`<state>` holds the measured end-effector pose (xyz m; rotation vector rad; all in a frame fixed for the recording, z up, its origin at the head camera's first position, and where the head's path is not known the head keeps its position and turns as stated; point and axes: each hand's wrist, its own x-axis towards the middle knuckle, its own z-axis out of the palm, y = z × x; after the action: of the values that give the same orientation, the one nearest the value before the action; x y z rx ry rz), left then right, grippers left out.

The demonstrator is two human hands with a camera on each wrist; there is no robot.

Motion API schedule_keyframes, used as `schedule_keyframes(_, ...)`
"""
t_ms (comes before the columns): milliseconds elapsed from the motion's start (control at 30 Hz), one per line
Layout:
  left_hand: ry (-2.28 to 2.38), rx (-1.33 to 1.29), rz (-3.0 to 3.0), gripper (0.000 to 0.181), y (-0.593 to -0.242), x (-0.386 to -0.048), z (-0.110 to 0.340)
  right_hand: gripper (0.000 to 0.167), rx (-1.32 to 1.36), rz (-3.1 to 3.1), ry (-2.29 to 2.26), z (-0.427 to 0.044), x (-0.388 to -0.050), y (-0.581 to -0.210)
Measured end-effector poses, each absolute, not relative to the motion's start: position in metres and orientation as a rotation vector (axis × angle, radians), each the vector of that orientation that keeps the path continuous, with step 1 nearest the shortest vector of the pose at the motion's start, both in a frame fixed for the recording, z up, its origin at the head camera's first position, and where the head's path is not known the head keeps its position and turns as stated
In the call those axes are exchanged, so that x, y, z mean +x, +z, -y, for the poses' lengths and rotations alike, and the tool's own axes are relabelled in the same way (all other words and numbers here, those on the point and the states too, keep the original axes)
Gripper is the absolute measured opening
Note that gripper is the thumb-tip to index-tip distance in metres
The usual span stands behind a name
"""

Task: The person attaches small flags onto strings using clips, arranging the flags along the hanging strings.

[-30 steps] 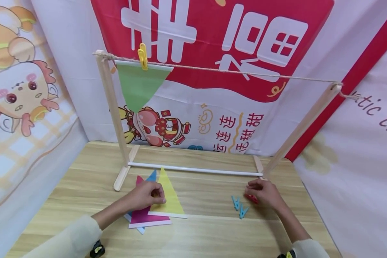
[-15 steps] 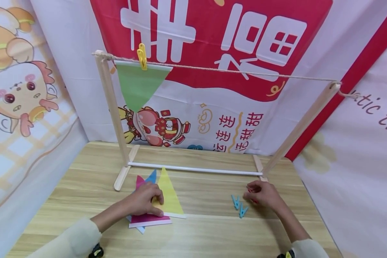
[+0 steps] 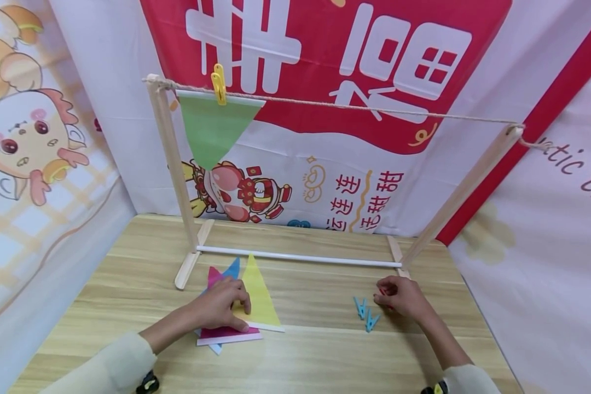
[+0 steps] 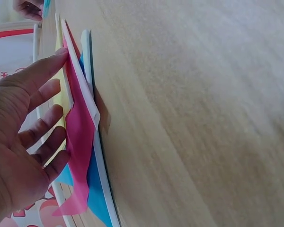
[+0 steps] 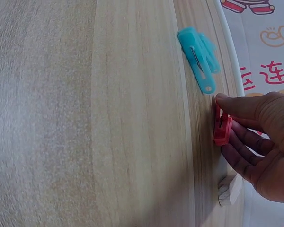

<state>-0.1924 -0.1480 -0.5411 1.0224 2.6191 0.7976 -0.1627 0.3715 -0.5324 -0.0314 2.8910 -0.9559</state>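
My left hand [image 3: 221, 303] rests over a small pile of pennants at left, fingers loosely bent and thumb at the white edge of the yellow pennant [image 3: 261, 301]. Below that lie a magenta pennant [image 4: 79, 137] and a blue pennant [image 4: 98, 189], partly covered. At right, my right hand [image 3: 405, 296] pinches a red clothespin [image 5: 222, 128] between thumb and fingers, low over the table. Beside it are two light-blue clothespins [image 3: 366, 314]. A green pennant [image 3: 214, 128] hangs from the twine [image 3: 349, 108] under a yellow clothespin [image 3: 219, 85].
A wooden frame stands at the back, with a left post [image 3: 172, 164], a right post [image 3: 460, 194] and a white rod [image 3: 300, 256] low between them. Its flat feet [image 3: 187, 270] sit on the wooden table [image 3: 315, 355]. Printed cloth [image 3: 295, 180] hangs behind.
My left thumb has spread away from the fingers, down to the yellow pennant's white edge. My right fingers have drawn in around the red clothespin, which now shows less. The pennants barely shifted.
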Motion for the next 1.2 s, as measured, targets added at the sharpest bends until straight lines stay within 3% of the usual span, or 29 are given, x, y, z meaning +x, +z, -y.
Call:
schedule_keyframes(567,0.662,1.138,-2.775,0.01,-0.544,-0.188,0.142,0.039,-0.032,-2.893,-0.93,-0.369,-0.162,-0.528)
schedule_keyframes(967,0.653,1.075,-2.826,0.022,-0.544,-0.181,0.138,0.046,0.027,-2.89,-0.917,-0.364,-0.162,-0.527)
schedule_keyframes(1200,0.666,1.129,-2.846,0.017,-0.55,-0.182,0.139,0.037,-0.027,-2.931,-0.872,-0.362,-0.162,-0.528)
